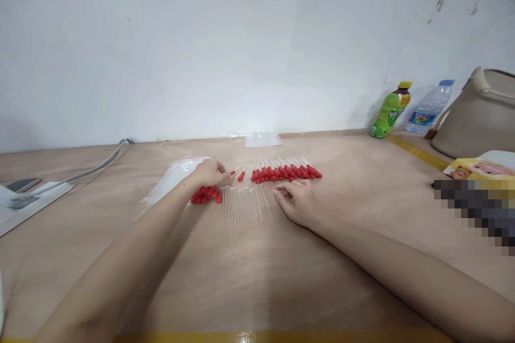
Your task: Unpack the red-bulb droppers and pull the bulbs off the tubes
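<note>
My left hand (210, 172) is closed in a pinch at a small red rubber bulb (232, 172), which seems to sit on a thin clear tube pointing away. Just right of it lies a single dropper (241, 176). Farther right is a row of glass droppers with red bulbs (285, 172), tubes toward the wall. Under my left wrist sits a pile of loose red bulbs (206, 194). Bare glass tubes (243, 204) lie side by side between the hands. My right hand (296, 201) rests by their right end, fingers loosely curled and apart, with nothing visible in them.
Clear plastic bags (173, 178) lie behind my left arm, and another bag (263, 140) is by the wall. A power strip (36, 204) with a cable is at left. At right stand a green bottle (389, 112), a water bottle (428, 110), a beige bag (472, 115) and a yellow pack (483, 169).
</note>
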Demonstrator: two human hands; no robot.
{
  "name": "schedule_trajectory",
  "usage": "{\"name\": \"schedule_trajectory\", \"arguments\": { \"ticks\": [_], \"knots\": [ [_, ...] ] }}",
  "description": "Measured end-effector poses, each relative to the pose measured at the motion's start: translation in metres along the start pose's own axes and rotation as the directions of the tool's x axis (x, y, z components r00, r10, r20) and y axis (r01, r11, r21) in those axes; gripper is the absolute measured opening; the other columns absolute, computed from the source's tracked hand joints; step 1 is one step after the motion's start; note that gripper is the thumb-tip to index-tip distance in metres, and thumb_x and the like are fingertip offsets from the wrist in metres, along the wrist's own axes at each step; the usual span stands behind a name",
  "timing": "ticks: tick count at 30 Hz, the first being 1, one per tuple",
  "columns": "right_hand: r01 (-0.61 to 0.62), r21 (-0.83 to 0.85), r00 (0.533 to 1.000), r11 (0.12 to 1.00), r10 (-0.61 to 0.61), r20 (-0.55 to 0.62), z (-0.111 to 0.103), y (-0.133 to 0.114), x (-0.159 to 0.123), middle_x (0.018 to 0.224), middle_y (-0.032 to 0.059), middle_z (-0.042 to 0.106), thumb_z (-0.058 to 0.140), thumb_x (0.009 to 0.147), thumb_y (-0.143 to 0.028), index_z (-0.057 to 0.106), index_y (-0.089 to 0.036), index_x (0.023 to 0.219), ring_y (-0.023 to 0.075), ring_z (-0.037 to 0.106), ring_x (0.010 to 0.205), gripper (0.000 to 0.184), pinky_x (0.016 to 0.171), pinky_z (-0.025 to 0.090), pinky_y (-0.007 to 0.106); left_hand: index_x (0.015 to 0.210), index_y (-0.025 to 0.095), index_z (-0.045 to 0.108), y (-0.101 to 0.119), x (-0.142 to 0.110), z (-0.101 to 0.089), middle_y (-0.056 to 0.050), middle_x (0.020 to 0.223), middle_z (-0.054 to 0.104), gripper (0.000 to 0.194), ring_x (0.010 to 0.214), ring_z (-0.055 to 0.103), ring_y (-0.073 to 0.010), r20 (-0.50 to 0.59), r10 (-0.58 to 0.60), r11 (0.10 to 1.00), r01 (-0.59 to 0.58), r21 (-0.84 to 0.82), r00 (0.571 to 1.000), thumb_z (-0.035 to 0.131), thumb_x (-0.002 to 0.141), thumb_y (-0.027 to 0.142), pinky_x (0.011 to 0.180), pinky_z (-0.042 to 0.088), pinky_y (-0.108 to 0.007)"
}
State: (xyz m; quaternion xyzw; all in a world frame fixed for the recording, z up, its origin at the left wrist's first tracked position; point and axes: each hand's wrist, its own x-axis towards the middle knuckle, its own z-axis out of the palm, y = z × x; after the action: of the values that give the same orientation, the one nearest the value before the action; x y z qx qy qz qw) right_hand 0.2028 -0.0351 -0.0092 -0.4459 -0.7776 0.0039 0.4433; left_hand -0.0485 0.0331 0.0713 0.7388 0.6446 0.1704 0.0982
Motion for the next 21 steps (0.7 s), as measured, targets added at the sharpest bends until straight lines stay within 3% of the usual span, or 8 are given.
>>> {"name": "schedule_trajectory", "arguments": {
  "ticks": [2, 4, 6, 8, 10, 13, 17, 21],
  "knots": [
    [-0.004, 0.001, 1.0, 1.0, 0.004, -0.017, -0.002, 0.004, 0.001, 0.062, -0.0006, 0.062, 0.05, 0.081, -0.028, 0.06, -0.018, 0.081, 0.0131, 0.055, 0.06, 0.014, 0.072, 0.035, 0.033, 0.06, 0.018, 0.064, 0.001, -0.008, -0.002, -0.008, 0.079, 0.063, 0.021, 0.077, 0.059, -0.0245, -0.084, 0.06, 0.996, -0.054, 0.07, 0.995, 0.061, 0.062, 0.039, 0.069, 0.044, -0.033],
    [0.038, 0.002, 0.997, 0.999, -0.037, -0.068, -0.004, 0.006, 0.001, 0.078, 0.004, 0.065, 0.05, 0.081, -0.028, 0.06, -0.018, 0.091, 0.0171, 0.058, 0.074, 0.017, 0.073, 0.039, 0.034, 0.066, 0.017, 0.063, 0.003, -0.023, 0.001, -0.009, 0.085, 0.06, 0.021, 0.085, 0.056, -0.0253, -0.223, 0.192, 0.977, -0.164, 0.14, 0.956, 0.056, 0.069, 0.036, 0.076, 0.043, -0.036],
    [0.109, -0.015, 0.986, 0.994, -0.111, -0.124, -0.007, 0.006, 0.002, 0.101, 0.0095, 0.06, 0.05, 0.081, -0.03, 0.055, -0.018, 0.107, 0.0219, 0.055, 0.095, 0.029, 0.08, 0.042, 0.037, 0.073, 0.016, 0.062, 0.006, -0.043, 0.012, -0.007, 0.082, 0.056, 0.019, 0.082, 0.055, -0.0215, -0.37, 0.38, 0.924, -0.335, 0.182, 0.848, 0.052, 0.075, 0.032, 0.075, 0.043, -0.035],
    [0.192, -0.061, 0.971, 0.979, -0.199, -0.136, -0.012, 0.005, 0.003, 0.119, 0.0126, 0.051, 0.051, 0.08, -0.033, 0.047, -0.018, 0.12, 0.0249, 0.047, 0.109, 0.043, 0.089, 0.04, 0.041, 0.081, 0.016, 0.06, 0.009, -0.063, 0.029, -0.006, 0.084, 0.055, 0.015, 0.08, 0.055, -0.0178, -0.417, 0.519, 0.85, -0.502, 0.16, 0.746, 0.051, 0.078, 0.027, 0.073, 0.045, -0.031],
    [0.293, -0.115, 0.95, 0.949, -0.303, -0.078, -0.016, 0.004, 0.003, 0.126, 0.013, 0.046, 0.052, 0.08, -0.036, 0.042, -0.018, 0.126, 0.0257, 0.042, 0.116, 0.05, 0.095, 0.037, 0.043, 0.085, 0.017, 0.059, 0.011, -0.077, 0.046, -0.006, 0.087, 0.056, 0.011, 0.081, 0.055, -0.017, -0.438, 0.608, 0.78, -0.6, 0.177, 0.662, 0.052, 0.078, 0.023, 0.072, 0.045, -0.03],
    [0.435, -0.135, 0.9, 0.891, -0.434, 0.033, -0.019, 0.003, 0.003, 0.123, 0.0105, 0.051, 0.051, 0.082, -0.036, 0.047, -0.018, 0.122, 0.024, 0.042, 0.118, 0.045, 0.098, 0.033, 0.044, 0.088, 0.017, 0.057, 0.01, -0.086, 0.063, -0.006, 0.088, 0.057, 0.012, 0.08, 0.055, -0.0166, -0.453, 0.672, 0.718, -0.665, 0.204, 0.586, 0.055, 0.077, 0.019, 0.072, 0.044, -0.031],
    [0.478, -0.105, 0.878, 0.872, -0.472, 0.075, -0.014, 0.005, 0.001, 0.108, 0.0054, 0.062, 0.051, 0.083, -0.029, 0.058, -0.022, 0.106, 0.0201, 0.048, 0.112, 0.026, 0.098, 0.032, 0.043, 0.088, 0.018, 0.057, 0.01, -0.088, 0.068, -0.005, 0.087, 0.058, 0.013, 0.079, 0.055, -0.0164, -0.489, 0.666, 0.705, -0.69, 0.167, 0.563, 0.057, 0.076, 0.02, 0.07, 0.045, -0.03],
    [0.459, -0.078, 0.889, 0.885, -0.456, 0.048, -0.008, 0.006, -0.001, 0.092, 0.0018, 0.067, 0.052, 0.083, -0.024, 0.063, -0.022, 0.09, 0.0169, 0.054, 0.102, 0.014, 0.096, 0.033, 0.041, 0.089, 0.018, 0.058, 0.016, -0.09, 0.066, -0.007, 0.092, 0.06, 0.014, 0.085, 0.056, -0.0187, -0.471, 0.635, 0.74, -0.657, 0.143, 0.613, 0.056, 0.077, 0.024, 0.076, 0.044, -0.033]
  ]
}}
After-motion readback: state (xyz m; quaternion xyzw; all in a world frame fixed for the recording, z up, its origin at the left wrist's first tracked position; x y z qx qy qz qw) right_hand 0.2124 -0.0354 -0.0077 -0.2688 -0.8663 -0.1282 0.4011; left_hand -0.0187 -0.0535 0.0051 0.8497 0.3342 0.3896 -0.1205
